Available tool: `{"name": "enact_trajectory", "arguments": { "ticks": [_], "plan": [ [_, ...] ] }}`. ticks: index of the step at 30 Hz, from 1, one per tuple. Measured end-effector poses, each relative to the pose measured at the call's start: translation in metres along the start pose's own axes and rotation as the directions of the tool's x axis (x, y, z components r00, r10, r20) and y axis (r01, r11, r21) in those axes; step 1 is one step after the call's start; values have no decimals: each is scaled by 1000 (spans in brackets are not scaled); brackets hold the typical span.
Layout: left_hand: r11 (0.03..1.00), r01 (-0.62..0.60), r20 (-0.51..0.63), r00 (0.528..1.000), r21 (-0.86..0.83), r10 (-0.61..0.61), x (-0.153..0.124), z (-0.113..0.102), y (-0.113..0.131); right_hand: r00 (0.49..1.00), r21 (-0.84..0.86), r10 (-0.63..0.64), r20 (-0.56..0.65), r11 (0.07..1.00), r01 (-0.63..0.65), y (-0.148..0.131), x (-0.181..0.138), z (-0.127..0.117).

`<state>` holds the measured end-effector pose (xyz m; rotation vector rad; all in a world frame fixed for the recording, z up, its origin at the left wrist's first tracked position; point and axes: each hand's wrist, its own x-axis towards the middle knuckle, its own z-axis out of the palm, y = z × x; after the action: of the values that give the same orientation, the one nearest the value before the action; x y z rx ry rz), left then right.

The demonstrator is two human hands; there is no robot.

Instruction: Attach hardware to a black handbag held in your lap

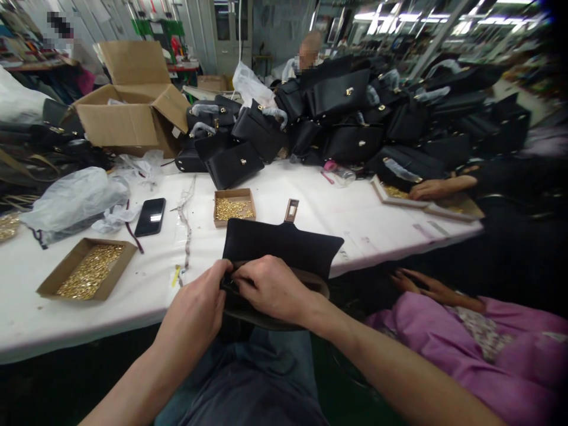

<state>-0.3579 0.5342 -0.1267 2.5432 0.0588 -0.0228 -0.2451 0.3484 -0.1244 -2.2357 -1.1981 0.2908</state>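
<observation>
The left hand [199,299] is clamping fingers [219,270] on a smooth black bag [277,241]; the right hand [271,285] is touching its opening, its grip hidden.

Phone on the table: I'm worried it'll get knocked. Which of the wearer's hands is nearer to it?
Left. The left hand, at the left end of the bag, is to the right of the phone and closer to the wearer; the right hand, at the bag's opening, is farther right.

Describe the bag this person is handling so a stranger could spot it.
Find the white table. At its near edge is a black bag, its flap open, metal clasp pointing away. Unlike the piled bags, it has the left hand and right hand at its opening.
</observation>
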Motion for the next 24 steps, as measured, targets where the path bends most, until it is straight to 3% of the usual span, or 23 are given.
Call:
{"name": "enact_trajectory", "arguments": {
  "ticks": [4, 17, 24],
  "plan": [
    [993, 82, -50, 995, -80, -86, 3, 3, -1, 999, 14, -48, -6, 999, 48, 7, -2, 0],
    [982, 124, -76, 988, -142, -135, 6, 10, -4, 987, 31, -160, 18, 987, 159, 17, -3, -4],
    [981, 116, -69, 989, -154, -128, 6, 10, -4, 985, -45, -165, 50, 985, 167, 16, -2, -4]
  ]
}}
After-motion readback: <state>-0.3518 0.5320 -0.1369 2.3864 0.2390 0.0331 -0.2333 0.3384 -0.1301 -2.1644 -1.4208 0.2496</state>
